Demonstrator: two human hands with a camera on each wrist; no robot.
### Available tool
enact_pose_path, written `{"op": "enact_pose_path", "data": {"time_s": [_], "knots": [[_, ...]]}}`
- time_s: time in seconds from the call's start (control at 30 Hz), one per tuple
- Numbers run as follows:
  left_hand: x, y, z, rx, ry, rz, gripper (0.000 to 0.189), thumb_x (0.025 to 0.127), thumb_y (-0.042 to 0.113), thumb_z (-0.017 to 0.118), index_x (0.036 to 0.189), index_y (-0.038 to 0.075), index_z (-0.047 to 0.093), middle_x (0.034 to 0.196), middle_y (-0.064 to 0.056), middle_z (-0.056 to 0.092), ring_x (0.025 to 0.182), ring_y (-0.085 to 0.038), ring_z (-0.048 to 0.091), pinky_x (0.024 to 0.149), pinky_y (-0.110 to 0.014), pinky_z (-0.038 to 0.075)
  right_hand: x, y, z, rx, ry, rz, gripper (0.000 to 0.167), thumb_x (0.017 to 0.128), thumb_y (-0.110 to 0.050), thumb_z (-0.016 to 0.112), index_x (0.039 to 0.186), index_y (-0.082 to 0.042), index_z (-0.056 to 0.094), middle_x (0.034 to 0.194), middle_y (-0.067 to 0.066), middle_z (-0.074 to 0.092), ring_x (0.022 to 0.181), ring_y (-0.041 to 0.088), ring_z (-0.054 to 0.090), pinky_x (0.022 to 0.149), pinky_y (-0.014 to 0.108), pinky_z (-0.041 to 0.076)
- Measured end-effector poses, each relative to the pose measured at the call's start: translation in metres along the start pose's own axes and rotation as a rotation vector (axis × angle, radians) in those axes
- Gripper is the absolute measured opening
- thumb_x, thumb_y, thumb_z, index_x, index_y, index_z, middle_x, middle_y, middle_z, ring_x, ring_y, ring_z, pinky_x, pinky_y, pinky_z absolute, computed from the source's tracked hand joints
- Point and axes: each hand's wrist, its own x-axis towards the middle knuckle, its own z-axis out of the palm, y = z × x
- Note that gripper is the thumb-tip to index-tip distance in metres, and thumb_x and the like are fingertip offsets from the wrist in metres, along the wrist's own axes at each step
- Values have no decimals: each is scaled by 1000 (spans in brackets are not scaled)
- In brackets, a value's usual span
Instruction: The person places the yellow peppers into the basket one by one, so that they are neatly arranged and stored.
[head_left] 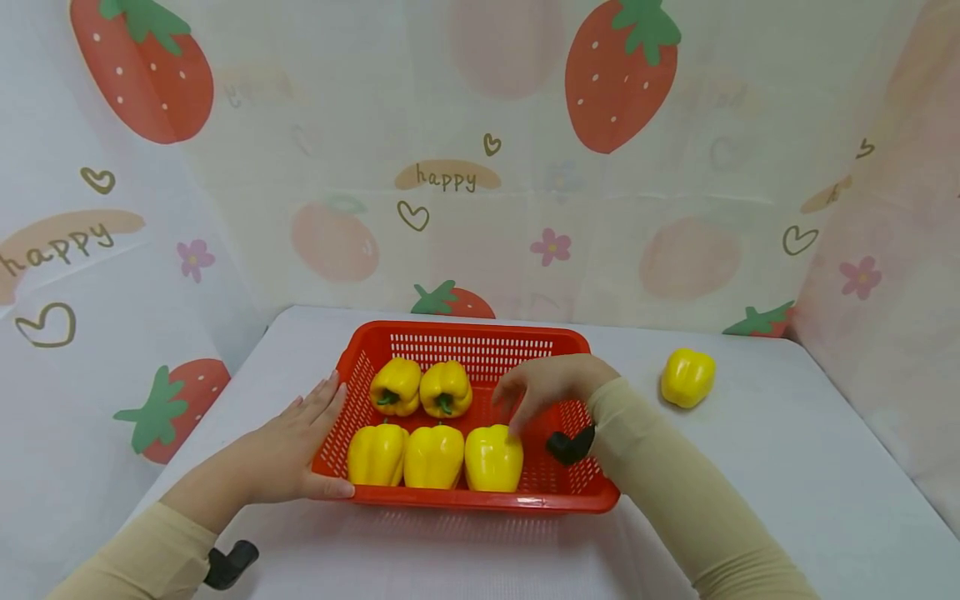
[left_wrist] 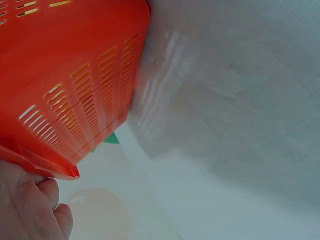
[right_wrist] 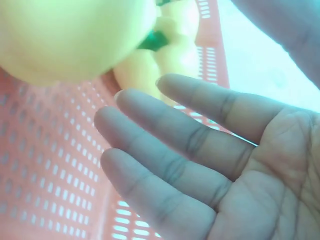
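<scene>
A red plastic basket stands on the table with yellow bell peppers inside. Two peppers lie at the back left, green stems facing forward; three line the front wall. My left hand rests along the basket's left rim, fingers extended and thumb on the front rim; the left wrist view has its palm beside the rim. Inside the basket, my right hand hovers by the rightmost front pepper, thumb close to its top. Whether they touch I cannot tell. In the right wrist view its fingers are extended, holding nothing.
Another yellow bell pepper lies on the white table, right of the basket and beyond the right forearm. A curtain printed with strawberries, hearts and flowers encloses the back and sides.
</scene>
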Motion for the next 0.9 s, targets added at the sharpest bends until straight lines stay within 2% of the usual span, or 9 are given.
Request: {"op": "enact_pose_path", "data": {"time_s": [0.2,0.53,0.73,0.9], "knots": [[0,0,0,-5,8,-3,125,58,82,52,146,4,12,152,-16,7,138,-33,12,108,-52,16,-13,-1,-11,17,54,1,40,77,-28,73,114,-21,60,107,-2,62,101,14,53,86,32,48],[0,0,0,-2,2,-1,124,59,82,53,146,3,12,152,-16,7,138,-34,13,108,-52,16,-39,3,-29,31,165,-4,43,78,-34,70,118,-20,58,109,-2,59,104,17,52,89,36,47],[0,0,0,-3,7,2,124,59,82,53,146,3,12,152,-16,8,138,-34,13,108,-53,16,-61,11,-41,85,253,31,45,78,-42,69,117,-23,58,119,0,58,109,19,52,95,45,42],[1,-1,1,-2,14,5,124,59,82,52,146,3,12,152,-16,7,138,-33,13,108,-53,16,-80,25,-49,109,308,31,40,81,-44,65,114,-24,60,115,0,59,108,22,53,93,45,42]]}}
